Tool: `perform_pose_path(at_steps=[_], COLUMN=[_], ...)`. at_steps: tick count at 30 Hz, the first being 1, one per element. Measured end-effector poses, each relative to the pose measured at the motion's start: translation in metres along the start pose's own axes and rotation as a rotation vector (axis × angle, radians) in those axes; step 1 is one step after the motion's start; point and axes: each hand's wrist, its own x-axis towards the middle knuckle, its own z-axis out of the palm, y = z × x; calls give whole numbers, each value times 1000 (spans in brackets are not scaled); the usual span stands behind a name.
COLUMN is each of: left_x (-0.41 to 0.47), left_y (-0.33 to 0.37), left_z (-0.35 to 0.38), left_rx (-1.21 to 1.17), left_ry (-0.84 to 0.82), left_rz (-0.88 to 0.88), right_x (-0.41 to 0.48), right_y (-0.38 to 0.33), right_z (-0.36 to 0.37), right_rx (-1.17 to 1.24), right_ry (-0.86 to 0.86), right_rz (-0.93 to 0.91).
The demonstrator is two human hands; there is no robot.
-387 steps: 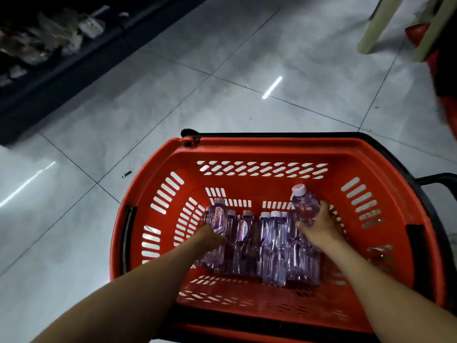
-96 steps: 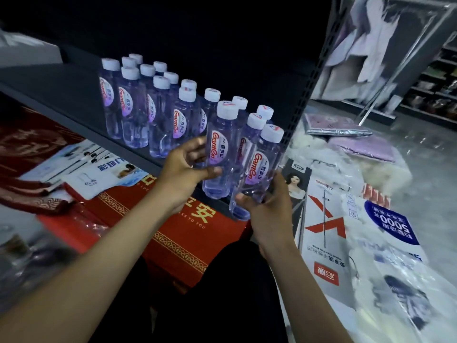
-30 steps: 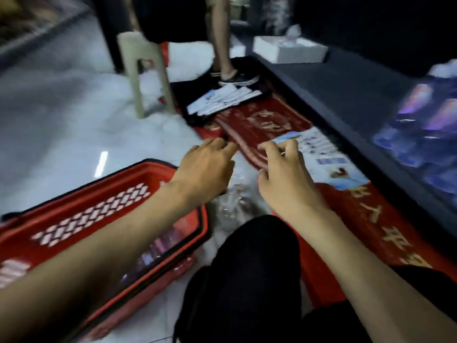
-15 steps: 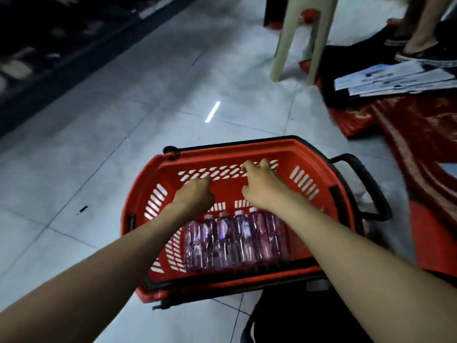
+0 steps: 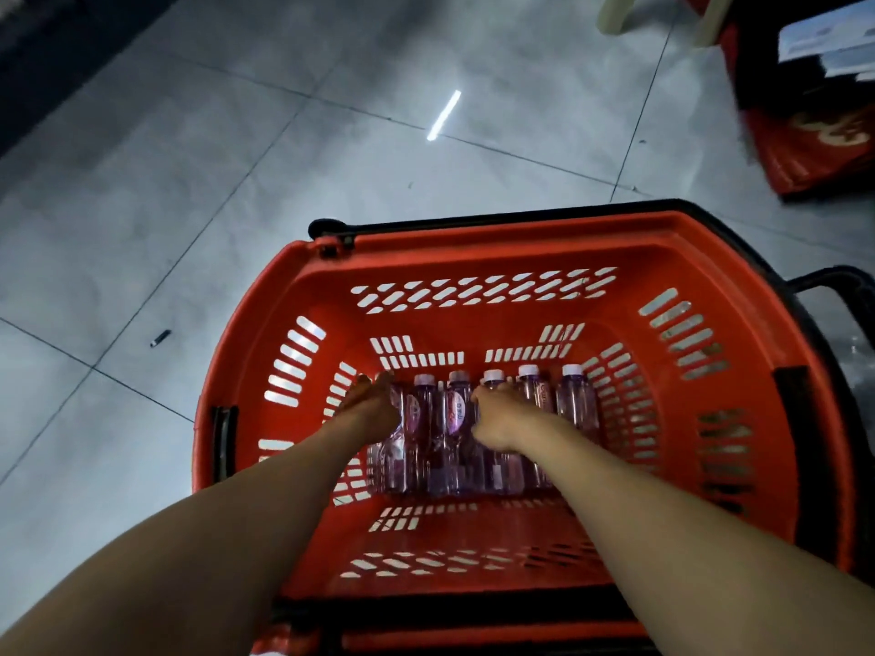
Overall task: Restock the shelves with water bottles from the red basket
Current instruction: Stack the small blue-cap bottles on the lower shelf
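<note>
The red basket (image 5: 473, 248) stands on the tiled floor right below me. Several clear water bottles (image 5: 575, 404) with white caps stand in a row on its bottom. My left hand (image 5: 371, 409) reaches down inside and rests with fairly straight fingers on the leftmost bottle. My right hand (image 5: 497, 421) is down in the middle of the row, its fingers curled round the neck of a bottle whose cap shows just beyond them. The shelf is out of view.
The basket's black handle (image 5: 833, 277) sticks out to the right. At the top right are pale stool legs (image 5: 611, 11), a red mat (image 5: 814, 134) and papers (image 5: 828, 45). A small dark object (image 5: 160, 338) lies on the floor to the left.
Both hands have dropped from above the basket's far wall down onto the bottles. My view has turned from the shelf and now looks straight down into the basket.
</note>
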Motion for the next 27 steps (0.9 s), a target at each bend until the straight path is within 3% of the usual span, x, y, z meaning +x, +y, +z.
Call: perform_pose_path(at_steps=[3,7,12,14,18,22,24,27], left_x=[11,18,13,10,-11,-33,-40,-48], left_y=[-1,8,22,24,27,18,12,0], left_z=[11,25,42,41,35,41,39,43], left_rx=[37,-10,135,91,-386,-830,-820,-554], left_ry=[92,60,139,163,-42,-139,-198,-332], left_rz=[88,269,263,270,187,96,22,34], right_x=[25,45,56,55,47,39,36,29], right_y=[-3,-7,1,6,14,21,29,40], right_z=[10,24,39,41,42,43,47,59], right_rx=[39,84,39,56,202,290,415,423], right_ry=[2,-10,37,103,224,290,257,3], right_rz=[-35,-87,-57,-73,-148,-188,-136,-99])
